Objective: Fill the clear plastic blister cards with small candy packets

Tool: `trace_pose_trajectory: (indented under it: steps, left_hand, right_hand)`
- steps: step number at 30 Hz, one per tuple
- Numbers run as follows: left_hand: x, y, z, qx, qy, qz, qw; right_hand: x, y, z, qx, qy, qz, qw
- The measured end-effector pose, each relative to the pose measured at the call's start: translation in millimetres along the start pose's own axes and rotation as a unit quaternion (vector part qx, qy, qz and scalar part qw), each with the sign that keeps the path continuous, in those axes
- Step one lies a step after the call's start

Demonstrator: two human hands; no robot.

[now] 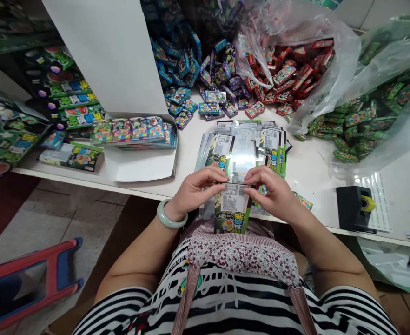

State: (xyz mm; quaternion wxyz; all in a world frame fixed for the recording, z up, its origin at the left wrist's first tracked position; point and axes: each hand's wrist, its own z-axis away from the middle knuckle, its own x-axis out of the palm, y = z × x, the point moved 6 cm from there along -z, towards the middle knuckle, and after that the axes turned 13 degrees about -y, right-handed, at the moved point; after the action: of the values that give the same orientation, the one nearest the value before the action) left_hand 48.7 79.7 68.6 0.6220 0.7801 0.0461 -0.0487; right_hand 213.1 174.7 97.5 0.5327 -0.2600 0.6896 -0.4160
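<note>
A printed packaging card [231,207] with a clear upper part hangs over the table's front edge, close to the apron. My left hand [205,186], a pale bangle at its wrist, pinches the card's left side between thumb and fingers. On the right side, my right hand [269,188] pinches the same card in the same way. Both hands are level with each other. Beneath and behind them lies a spread of similar cards [273,144] with clear plastic parts.
An open white box [140,163] with sleeved candy packs [131,130] stands at left. Blue, purple, red [295,77] and green [358,121] small boxes are heaped behind, some in plastic bags. A black tape dispenser [353,209] sits at right; a red and blue stool [51,279] is lower left.
</note>
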Motion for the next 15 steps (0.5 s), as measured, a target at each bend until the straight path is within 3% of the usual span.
trace_pose_trajectory:
  steps: [5, 9, 12, 15]
  left_hand:
    - [4.7, -9.6, -4.4, -0.038, 0.007, 0.032, 0.999]
    - [6.2, -2.3, -10.0, -0.015, 0.007, 0.003, 1.0]
    - [3.0, -3.8, -7.6, -0.001, 0.021, -0.008, 1.0]
    - [-2.7, -16.9, -3.2, -0.026, 0.054, -0.012, 0.998]
  right_hand:
    - [10.4, 7.3, 2.5, 0.003, 0.064, -0.005, 0.998]
    - [9.1, 21.0, 13.5, 0.04, 0.072, -0.134, 0.988]
    - [-21.0, 55.2, 47.7, 0.089, 0.148, -0.166, 0.971]
    - [-67.4, 102.1, 107.7, 0.219, 0.291, -0.029, 0.931]
